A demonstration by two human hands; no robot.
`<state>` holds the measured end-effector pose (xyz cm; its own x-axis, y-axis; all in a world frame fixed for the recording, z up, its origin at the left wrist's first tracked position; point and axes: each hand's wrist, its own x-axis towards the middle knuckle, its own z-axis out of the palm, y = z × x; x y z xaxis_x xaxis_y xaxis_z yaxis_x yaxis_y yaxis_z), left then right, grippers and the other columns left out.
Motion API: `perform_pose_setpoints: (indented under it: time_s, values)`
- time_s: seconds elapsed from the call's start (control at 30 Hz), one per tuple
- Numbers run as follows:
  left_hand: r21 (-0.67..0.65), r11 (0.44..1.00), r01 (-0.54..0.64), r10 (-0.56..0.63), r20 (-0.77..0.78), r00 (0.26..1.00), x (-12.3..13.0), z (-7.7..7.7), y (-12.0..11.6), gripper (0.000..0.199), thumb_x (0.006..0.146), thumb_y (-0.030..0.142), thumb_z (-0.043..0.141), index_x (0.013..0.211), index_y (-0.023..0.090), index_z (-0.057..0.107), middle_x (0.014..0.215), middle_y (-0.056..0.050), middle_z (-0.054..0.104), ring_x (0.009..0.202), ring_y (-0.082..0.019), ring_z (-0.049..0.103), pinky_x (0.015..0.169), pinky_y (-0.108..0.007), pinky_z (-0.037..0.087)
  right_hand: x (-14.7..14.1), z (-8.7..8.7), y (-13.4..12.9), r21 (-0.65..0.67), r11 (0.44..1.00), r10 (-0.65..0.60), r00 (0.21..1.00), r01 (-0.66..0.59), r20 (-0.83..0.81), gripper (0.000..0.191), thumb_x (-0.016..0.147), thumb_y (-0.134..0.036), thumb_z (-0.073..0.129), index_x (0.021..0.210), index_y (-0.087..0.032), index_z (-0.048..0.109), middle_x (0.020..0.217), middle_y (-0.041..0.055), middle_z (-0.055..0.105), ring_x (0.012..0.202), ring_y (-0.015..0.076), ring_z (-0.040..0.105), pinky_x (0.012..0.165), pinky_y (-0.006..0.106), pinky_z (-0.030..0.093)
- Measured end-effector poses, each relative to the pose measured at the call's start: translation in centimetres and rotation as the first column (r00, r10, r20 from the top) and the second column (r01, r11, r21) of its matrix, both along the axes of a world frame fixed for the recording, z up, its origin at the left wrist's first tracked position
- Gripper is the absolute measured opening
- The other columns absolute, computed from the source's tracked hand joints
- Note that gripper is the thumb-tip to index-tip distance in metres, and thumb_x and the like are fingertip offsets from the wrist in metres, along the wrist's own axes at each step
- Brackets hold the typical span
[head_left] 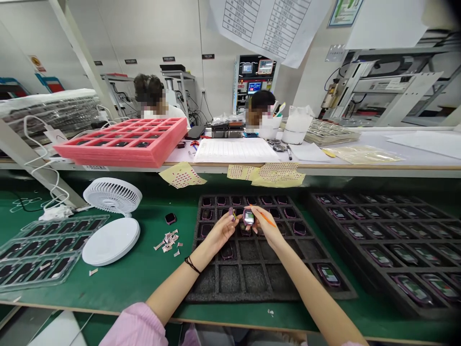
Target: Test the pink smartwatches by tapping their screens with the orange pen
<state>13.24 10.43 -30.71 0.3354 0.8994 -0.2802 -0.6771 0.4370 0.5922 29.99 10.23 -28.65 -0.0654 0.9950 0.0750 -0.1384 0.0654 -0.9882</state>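
Note:
Above the black foam tray, my right hand grips a purple smartwatch body with a bright face. A thin orange stick-like tool also lies along that hand; its kind is unclear. My left hand pinches a small purple piece with a yellowish edge, close to the watch's left side; its details are too small to make out. Purple watch bodies fill the tray's back rows, and one lit watch sits at its front right.
A second foam tray of lit watches stands right. Left are a white fan, a clear plastic tray, paper-like scraps and a loose watch. A pink foam tray rests on the shelf; two people sit beyond.

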Motion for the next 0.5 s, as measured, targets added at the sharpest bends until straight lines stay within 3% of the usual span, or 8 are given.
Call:
perform_pose_setpoints:
  time_s: [0.13,0.27,0.5]
  values:
    - [0.079,0.996,-0.033,0.035,-0.021,0.999,0.2,-0.1,-0.3,0.043,0.067,0.007,0.076,0.105,0.016,0.058,0.102,-0.013,0.071,0.07,-0.009,0.063,0.053,-0.015,0.043,0.3,-1.4,-0.6,-0.01,0.999,-0.032,0.999,0.032,0.002,0.046,0.076,-0.057,0.061,0.096,-0.016,0.066,0.063,0.0014,0.063,0.046,0.0158,0.062,0.034,0.021,0.035]
    - [0.137,0.99,-0.024,0.035,-0.075,0.997,0.4,-0.2,-0.6,0.057,0.06,0.009,0.081,0.112,0.017,0.057,0.102,-0.013,0.071,0.066,-0.007,0.058,0.053,-0.016,0.037,0.8,-1.8,-1.2,-0.005,0.998,-0.058,0.998,0.058,-0.011,0.045,0.078,-0.056,0.06,0.097,-0.016,0.065,0.063,0.0011,0.062,0.046,0.0154,0.062,0.036,0.021,0.036]
    - [0.178,0.984,-0.01,0.037,-0.151,0.988,0.4,-0.3,-0.5,0.064,0.055,0.015,0.083,0.115,0.019,0.06,0.099,-0.008,0.07,0.072,-0.008,0.055,0.054,-0.018,0.032,0.9,-1.7,-1.2,0.004,0.996,-0.088,0.996,0.088,-0.024,0.045,0.078,-0.057,0.059,0.096,-0.016,0.065,0.062,0.0004,0.061,0.046,0.0152,0.061,0.035,0.021,0.037]
